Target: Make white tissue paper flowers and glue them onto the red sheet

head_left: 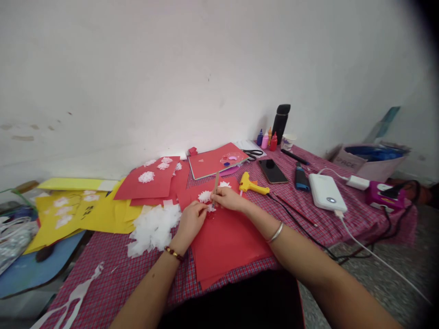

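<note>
- Fingers of the right hand (227, 198) are pinching a stick (216, 183), low end down at a small white tuft (211, 208) on the red sheet (229, 244).
- Left hand (192, 219) has its fingertips bunched right by that tuft; can't tell if they're actually gripping it.
- Same sheet's already got two fuller puffs (205, 196), so I'd call it partway, third one barely started.
- Red cards (159, 185) and yellow cards (103, 214) to the left carry puffs too, look mostly done imo.
- Big pile of white bits (154, 226) is left.
</note>
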Demonstrator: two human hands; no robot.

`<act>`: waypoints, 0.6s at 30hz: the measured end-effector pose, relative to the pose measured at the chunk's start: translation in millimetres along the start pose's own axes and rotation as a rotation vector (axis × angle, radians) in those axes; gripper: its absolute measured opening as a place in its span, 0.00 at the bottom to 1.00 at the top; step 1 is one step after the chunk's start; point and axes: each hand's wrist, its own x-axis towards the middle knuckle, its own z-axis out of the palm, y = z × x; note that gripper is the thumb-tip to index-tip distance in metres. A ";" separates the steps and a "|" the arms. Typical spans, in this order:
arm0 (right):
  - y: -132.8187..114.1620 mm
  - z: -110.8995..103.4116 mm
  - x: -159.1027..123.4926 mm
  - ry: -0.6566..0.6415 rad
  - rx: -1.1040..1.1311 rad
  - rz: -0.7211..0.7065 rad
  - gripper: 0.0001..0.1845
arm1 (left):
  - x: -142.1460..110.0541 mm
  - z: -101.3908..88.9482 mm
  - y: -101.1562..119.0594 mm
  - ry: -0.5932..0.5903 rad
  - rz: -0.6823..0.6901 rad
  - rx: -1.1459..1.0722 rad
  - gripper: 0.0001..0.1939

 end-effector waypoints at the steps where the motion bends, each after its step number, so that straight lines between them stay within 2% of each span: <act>1: 0.8 0.6 0.2 -0.001 -0.005 -0.008 0.08 | 0.5 0.2 -0.9 0.005 -0.004 0.000 0.09; 18: 4.2 5.3 -2.9 -0.021 -0.125 -0.143 0.07 | 1.6 2.9 -6.3 0.014 -0.016 -0.032 0.09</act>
